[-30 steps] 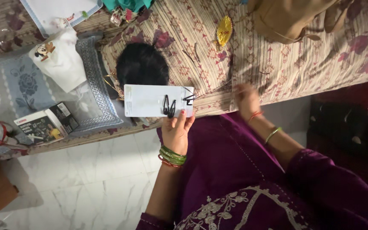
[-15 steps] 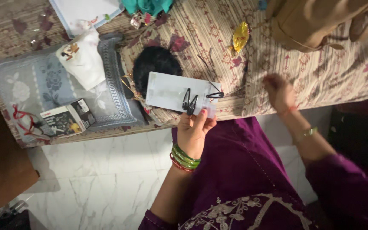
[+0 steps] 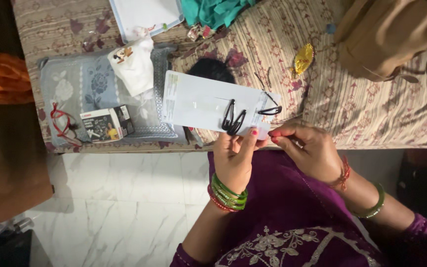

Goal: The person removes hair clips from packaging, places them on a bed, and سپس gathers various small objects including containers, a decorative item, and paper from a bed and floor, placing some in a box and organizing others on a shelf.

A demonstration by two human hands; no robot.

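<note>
My left hand [image 3: 234, 157] holds a white card [image 3: 198, 104] by its lower right corner. Three black snap hair clips sit on the card: two side by side [image 3: 233, 118] near my thumb and one [image 3: 270, 110] at the card's right edge. My right hand [image 3: 306, 151] has come up beside the left, its fingertips touching the card's lower right corner just under the single clip. Whether it pinches anything is hidden by the fingers. A black bundle of hair [image 3: 211, 69] lies on the bed behind the card.
A striped patterned bed sheet [image 3: 352, 104] covers the bed. On it lie a grey mat [image 3: 70, 89] with a small box [image 3: 106, 123], red glasses [image 3: 61, 123], a white cloth [image 3: 134, 66], a yellow clip [image 3: 303, 58], a tan bag [image 3: 396, 34]. White marble floor [image 3: 109, 198] below.
My right hand has left the bed sheet and moved left to the card's corner next to my left hand. The view shifted, and the card now sits higher and nearer.
</note>
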